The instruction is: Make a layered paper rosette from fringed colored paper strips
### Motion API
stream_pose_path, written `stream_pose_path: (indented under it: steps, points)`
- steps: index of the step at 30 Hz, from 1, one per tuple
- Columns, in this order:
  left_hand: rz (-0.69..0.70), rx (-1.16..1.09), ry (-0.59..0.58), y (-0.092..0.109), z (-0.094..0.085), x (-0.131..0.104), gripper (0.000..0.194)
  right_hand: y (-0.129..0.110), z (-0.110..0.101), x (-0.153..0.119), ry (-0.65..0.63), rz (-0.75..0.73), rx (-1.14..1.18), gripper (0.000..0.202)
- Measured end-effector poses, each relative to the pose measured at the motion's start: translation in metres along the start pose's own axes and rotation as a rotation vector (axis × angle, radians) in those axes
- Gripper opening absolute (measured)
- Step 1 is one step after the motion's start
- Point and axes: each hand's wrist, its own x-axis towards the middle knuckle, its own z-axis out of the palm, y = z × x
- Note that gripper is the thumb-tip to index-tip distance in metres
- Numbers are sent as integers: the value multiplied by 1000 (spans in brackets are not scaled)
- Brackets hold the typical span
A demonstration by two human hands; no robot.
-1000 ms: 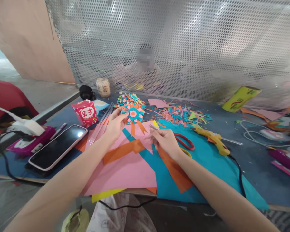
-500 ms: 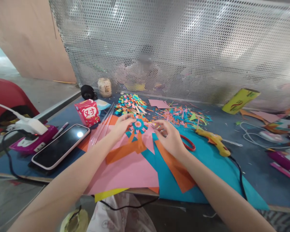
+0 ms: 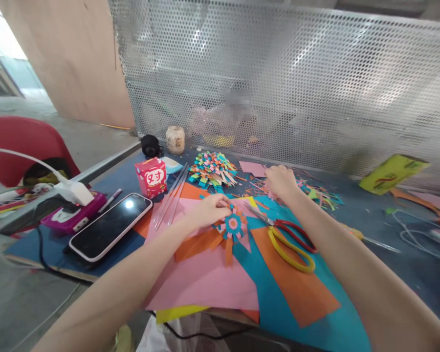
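My left hand [image 3: 213,209] pinches the edge of a layered paper flower [image 3: 233,224] in blue, pink and orange. Orange paper strips [image 3: 200,244] lie under the flower, over a large pink sheet [image 3: 205,278]. My right hand [image 3: 280,181] is stretched away to the heap of paper scraps [image 3: 319,193]. Its fingers curl downward, and their tips are hidden, so what they hold does not show. Scissors [image 3: 291,244] with red and yellow handles rest on the blue sheet [image 3: 278,303] and an orange sheet [image 3: 300,288], between the flower and my right forearm.
A pile of fringed paper pieces [image 3: 212,171] lies behind the flower. Clear sticks [image 3: 172,195], a phone [image 3: 112,227], a red box [image 3: 151,177] and a power strip [image 3: 73,215] stand left. A glue gun [image 3: 352,231] is partly behind my right forearm. Perforated metal [image 3: 278,88] closes the back.
My right hand has moved from beside the flower to the scrap heap, uncovering the scissors. My left hand keeps the flower. The view has shifted somewhat.
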Motion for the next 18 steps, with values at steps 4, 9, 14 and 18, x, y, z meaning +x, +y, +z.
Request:
stream_pose_path:
  steps: [4, 9, 14, 18]
  points:
    - [125, 448, 46, 3, -4, -5, 17, 6, 20, 27, -115, -6, -160, 34]
    - [82, 521, 83, 5, -5, -4, 19, 12, 40, 47, -195, -77, -256, 36]
    - [69, 560, 59, 5, -4, -1, 20, 15, 41, 59, -203, -101, -304, 35]
    - [72, 586, 57, 6, -4, -2, 19, 13, 38, 65, -216, -99, -301, 35]
